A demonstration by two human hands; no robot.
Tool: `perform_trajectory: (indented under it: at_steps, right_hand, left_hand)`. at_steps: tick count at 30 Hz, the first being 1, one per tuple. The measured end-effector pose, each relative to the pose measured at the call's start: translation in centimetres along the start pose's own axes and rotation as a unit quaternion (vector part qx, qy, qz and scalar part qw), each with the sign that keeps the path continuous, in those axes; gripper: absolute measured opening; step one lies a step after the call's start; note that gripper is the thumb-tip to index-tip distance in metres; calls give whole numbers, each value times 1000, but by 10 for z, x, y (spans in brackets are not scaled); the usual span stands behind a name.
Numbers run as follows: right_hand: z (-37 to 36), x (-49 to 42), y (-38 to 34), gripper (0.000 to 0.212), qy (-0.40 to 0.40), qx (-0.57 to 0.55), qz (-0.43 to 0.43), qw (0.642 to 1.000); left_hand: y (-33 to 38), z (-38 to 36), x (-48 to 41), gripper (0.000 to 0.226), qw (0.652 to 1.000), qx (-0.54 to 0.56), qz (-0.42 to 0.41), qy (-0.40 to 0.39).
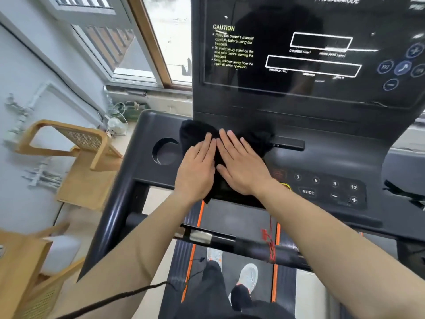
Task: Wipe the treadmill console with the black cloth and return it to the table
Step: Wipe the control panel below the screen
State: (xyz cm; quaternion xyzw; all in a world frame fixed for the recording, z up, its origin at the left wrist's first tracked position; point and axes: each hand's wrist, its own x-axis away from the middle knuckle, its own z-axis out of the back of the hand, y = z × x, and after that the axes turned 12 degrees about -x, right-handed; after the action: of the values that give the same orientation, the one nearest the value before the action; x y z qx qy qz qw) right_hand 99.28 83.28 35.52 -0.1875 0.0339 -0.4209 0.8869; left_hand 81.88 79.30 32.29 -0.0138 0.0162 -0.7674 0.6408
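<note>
The black cloth [195, 132] lies spread on the lower shelf of the treadmill console [326, 157], just right of a round cup holder [164, 151]. My left hand [197, 166] and my right hand [241, 164] both press flat on the cloth, fingers straight and side by side, thumbs nearly touching. Neither hand curls around the fabric. Much of the cloth is hidden under my palms; its lower edge hangs near the console's front lip. The dark display panel [287, 54] rises behind it.
A button pad [326, 187] with numbers and MODE sits right of my hands. A thin dark bar [288, 143] lies on the shelf. Wooden chairs [80, 157] and a wooden table corner [16, 268] stand at left. A red safety cord [270, 245] hangs on the handlebar.
</note>
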Motion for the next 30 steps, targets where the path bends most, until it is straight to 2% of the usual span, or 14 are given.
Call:
perform_trajectory:
  at_steps: [4, 10, 15, 19, 24, 30]
  right_hand:
    - [6, -14, 4, 71, 13, 14, -30, 999]
    - [-21, 50, -30, 72, -19, -14, -56, 998]
    - [-15, 31, -20, 76, -25, -23, -32, 999]
    - [4, 3, 0, 71, -32, -16, -66, 997]
    - [-16, 54, -20, 75, 9, -27, -135, 990]
    - [-33, 50, -45, 76, 25, -45, -77, 996]
  left_hand:
    - [-16, 1, -28, 60, 996, -67, -35, -40]
    - [7, 17, 47, 59, 997, -44, -54, -29]
    - [5, 23, 35, 62, 998, -22, -31, -49]
    - [9, 32, -5, 67, 998, -14, 8, -62]
    - [24, 24, 20, 63, 995, -35, -75, -48]
    - [3, 20, 49, 62, 996, -54, -64, -41]
